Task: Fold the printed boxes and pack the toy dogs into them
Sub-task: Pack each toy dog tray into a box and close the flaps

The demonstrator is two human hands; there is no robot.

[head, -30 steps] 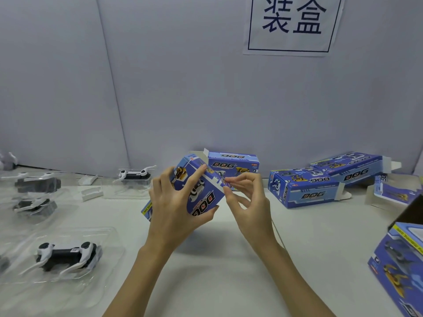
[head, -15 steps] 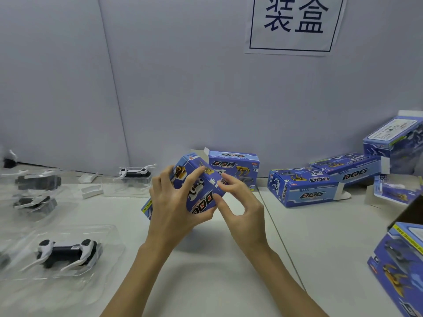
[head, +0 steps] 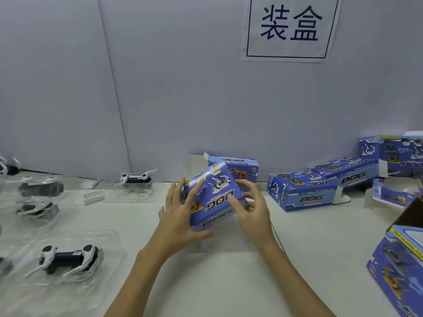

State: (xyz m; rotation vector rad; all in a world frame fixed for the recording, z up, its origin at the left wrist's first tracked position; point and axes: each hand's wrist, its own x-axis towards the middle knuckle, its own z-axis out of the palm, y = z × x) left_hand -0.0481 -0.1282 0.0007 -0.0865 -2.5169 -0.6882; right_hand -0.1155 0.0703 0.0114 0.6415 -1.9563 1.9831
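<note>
Fingers (head: 196,186) of both the left hand (head: 180,218) and right hand (head: 254,211) clamp a blue box (head: 212,197) printed "DOG"; wall sign (head: 290,28) reads "装盒".

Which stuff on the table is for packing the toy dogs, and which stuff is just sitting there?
For the job:
- blue box held by the left hand and right hand
- toy dog in its clear tray
- more blue boxes by the wall

Just there:
- paper sign on the wall
- small white plastic pieces
</note>
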